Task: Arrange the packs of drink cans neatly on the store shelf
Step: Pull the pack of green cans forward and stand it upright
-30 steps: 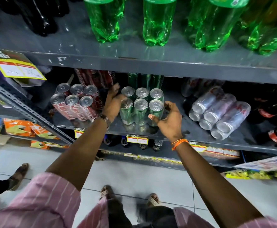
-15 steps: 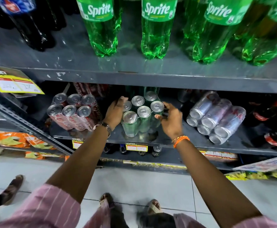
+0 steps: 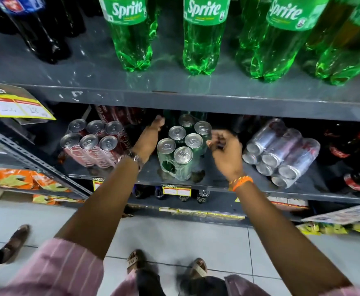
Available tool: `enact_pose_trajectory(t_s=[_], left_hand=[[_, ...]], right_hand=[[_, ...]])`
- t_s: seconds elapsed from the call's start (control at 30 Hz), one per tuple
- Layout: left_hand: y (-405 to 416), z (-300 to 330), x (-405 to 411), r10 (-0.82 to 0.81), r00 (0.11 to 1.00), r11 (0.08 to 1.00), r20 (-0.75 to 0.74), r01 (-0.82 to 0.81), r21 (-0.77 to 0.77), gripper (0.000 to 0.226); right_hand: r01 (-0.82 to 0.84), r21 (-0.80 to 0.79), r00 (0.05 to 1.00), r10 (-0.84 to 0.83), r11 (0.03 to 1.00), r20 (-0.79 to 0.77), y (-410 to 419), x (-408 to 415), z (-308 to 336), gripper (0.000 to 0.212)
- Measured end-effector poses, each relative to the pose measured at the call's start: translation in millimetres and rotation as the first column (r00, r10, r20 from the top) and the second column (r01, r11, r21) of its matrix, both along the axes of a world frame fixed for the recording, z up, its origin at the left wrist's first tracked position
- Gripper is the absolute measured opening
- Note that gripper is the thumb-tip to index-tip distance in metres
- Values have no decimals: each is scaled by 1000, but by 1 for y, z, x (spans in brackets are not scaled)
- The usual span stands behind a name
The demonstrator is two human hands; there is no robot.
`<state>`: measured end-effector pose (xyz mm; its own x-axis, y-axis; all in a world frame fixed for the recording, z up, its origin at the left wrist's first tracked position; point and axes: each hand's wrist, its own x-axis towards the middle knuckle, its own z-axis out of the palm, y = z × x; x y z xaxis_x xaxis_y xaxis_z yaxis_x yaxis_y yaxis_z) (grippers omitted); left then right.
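A shrink-wrapped pack of green cans (image 3: 181, 154) stands upright at the middle of the grey middle shelf (image 3: 217, 182), its long side running toward the back. My left hand (image 3: 151, 133) stretches along the pack's left side with fingers extended toward the back, a narrow dark gap between them. My right hand (image 3: 226, 152) hovers at the pack's right side, fingers loosely curled and holding nothing, fingertips near a rear can. A pack of red cans (image 3: 91, 144) stands upright to the left. A pack of silver cans (image 3: 281, 152) lies on its side to the right.
Green Sprite bottles (image 3: 202, 39) and dark bottles (image 3: 36, 35) stand on the shelf above, whose front edge (image 3: 174, 101) overhangs the cans. Dark red-capped bottles (image 3: 350, 150) lie at far right. A slanted metal strut (image 3: 25, 154) crosses the left. Another person's foot (image 3: 14, 240) is on the floor.
The green pack has been turned from sideways to lengthwise and pushed deeper. Both hands have come off it, the left sliding toward the back.
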<state>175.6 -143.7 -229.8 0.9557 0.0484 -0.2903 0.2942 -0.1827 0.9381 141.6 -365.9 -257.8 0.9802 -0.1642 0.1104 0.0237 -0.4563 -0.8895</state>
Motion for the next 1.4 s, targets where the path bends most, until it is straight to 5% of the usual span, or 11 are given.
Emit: enact_pose_trajectory(t_s=[0.13, 0.3, 0.53, 0.9, 1.07, 1.27, 1.4], left_hand=[[-24, 24, 30, -126, 991, 992, 55, 125, 27, 45], [-52, 29, 50, -194, 981, 974, 25, 189, 126, 35], [-43, 17, 50, -330, 943, 935, -31, 332, 125, 48], [-10, -1, 35, -114, 991, 993, 70, 112, 34, 58], [19, -22, 11, -16, 998, 999, 61, 13, 38, 64], [25, -43, -41, 205, 974, 973, 99, -214, 90, 103], [23, -59, -61, 202, 970, 978, 132, -208, 33, 96]], right_hand=[[-21, 124, 999, 16, 992, 39, 40, -53, -16, 27], [-6, -102, 998, 12, 995, 56, 65, -60, -25, 65], [12, -154, 994, 5, 988, 108, 65, -56, -20, 54], [42, -91, 995, -33, 995, 99, 34, -51, -27, 50], [-53, -41, 997, 55, 998, 50, 6, -27, -25, 50], [-237, -37, 971, 234, 971, -56, -10, 24, -17, 60], [-279, -105, 960, 274, 955, -59, -10, 43, -17, 63]])
